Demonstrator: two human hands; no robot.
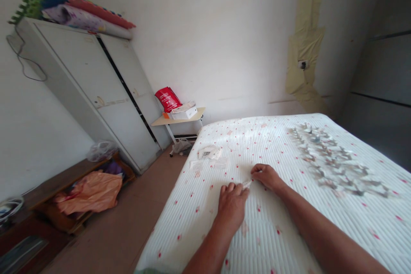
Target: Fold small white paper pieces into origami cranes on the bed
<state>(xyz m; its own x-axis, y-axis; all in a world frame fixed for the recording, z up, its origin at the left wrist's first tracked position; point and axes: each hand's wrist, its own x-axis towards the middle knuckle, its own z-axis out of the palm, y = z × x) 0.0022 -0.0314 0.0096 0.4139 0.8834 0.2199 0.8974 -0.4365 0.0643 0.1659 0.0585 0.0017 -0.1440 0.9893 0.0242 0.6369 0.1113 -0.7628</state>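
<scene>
My hands are over a white quilted bedcover [205,231] with small red dots. My right hand [266,177] pinches a small white paper strip [247,184] at its fingertips. My left hand [231,206] lies just below that strip, its fingertips at the strip's lower end; whether they grip it is hard to see. Further right, many small folded paper pieces [330,158] lie in rows, blurred. Up the bed, loose papers [208,153] are scattered beyond both hands.
The bed's left edge drops to a brown floor [128,222]. Beyond it stand a grey metal cabinet [96,94] with rolled mats on top, a small table [178,117] holding a red packet and white box, and a wooden crate [86,192] with orange plastic.
</scene>
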